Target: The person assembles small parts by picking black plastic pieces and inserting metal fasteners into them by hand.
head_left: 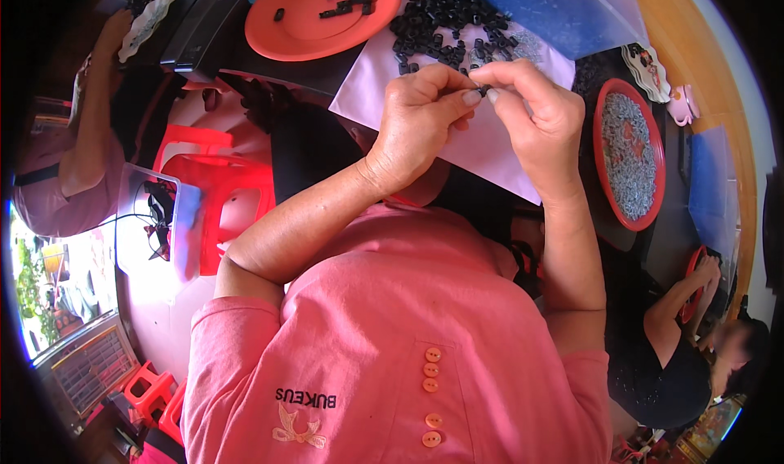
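Observation:
Over the near part of a pale pink cloth point(490, 149), my two hands meet fingertip to fingertip. Between them sits a small black plastic part point(483, 91), mostly covered by the fingers. My left hand point(420, 113) pinches it with thumb and forefinger, the other fingers curled in. My right hand point(539, 109) closes on it from the other side with thumb and fingertips; whether a small metal piece is in there too, I cannot tell. Just beyond the hands lies a heap of similar black parts point(445, 19), with a few silvery metal pieces point(523, 47) beside it.
An orange-red plate point(282, 35) with several black parts stands at the far left. To the right is a red tray point(602, 149) full of small silvery pieces. A translucent blue bin point(563, 11) stands behind the heap. Other people work at left point(82, 162) and right point(670, 366).

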A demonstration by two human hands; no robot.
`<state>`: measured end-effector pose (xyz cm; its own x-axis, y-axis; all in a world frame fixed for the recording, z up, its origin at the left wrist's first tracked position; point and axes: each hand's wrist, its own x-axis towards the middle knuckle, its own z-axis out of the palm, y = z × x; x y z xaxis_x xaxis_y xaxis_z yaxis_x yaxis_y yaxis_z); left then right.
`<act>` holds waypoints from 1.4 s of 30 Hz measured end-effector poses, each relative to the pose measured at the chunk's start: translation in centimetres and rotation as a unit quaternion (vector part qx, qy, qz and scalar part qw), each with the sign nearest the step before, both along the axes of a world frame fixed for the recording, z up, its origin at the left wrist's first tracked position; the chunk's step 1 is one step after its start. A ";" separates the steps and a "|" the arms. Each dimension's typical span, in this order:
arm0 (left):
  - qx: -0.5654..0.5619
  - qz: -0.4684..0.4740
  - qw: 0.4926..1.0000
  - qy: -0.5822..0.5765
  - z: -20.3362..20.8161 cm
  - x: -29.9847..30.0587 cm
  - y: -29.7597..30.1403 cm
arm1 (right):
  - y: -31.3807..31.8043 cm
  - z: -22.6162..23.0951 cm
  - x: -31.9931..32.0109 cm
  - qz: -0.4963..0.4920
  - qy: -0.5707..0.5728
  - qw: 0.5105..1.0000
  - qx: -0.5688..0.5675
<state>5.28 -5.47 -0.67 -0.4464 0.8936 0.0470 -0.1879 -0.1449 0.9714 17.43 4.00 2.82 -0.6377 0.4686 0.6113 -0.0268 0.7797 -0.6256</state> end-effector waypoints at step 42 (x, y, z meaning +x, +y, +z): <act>0.057 0.021 0.998 0.028 -1.0 0.5 0.0 | -0.2 -0.9 -1.0 -0.037 0.039 0.965 0.255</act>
